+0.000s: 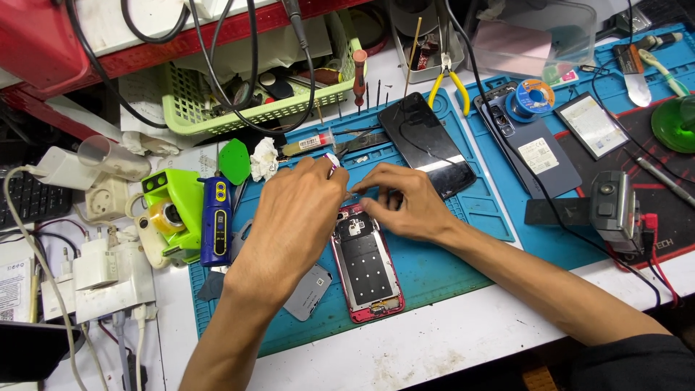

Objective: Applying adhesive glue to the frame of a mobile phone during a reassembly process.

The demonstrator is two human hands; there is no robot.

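An opened phone point(365, 264), red-framed with its back removed, was laid on the blue mat point(434, 268) directly beneath both hands. The left hand point(297, 210) was bent over the phone's upper end, its fingers drawn narrow around a small white-and-pink object point(331, 162) pinched at the tips; what that object was could not be told. The right hand point(402, 203) was pressed low against the same upper end, fingers close together; whether a tool was gripped in it could not be made out.

Several risks were judged from this arrangement. The exposed top of the phone was crowded by both hands, so a slip of either could have scraped the bare parts inside. The phone was not clamped, and it might have been pushed across the mat by uneven pressure. A grey part point(308, 292) was left loose just beside the left wrist, and it could have been knocked off the worktop point(434, 347) by the forearm. Beyond the right hand a dark phone point(427, 145) lay face up, near enough to be struck if that hand were lifted carelessly. A black cable point(557, 217) was draped past the right forearm and might have been snagged.
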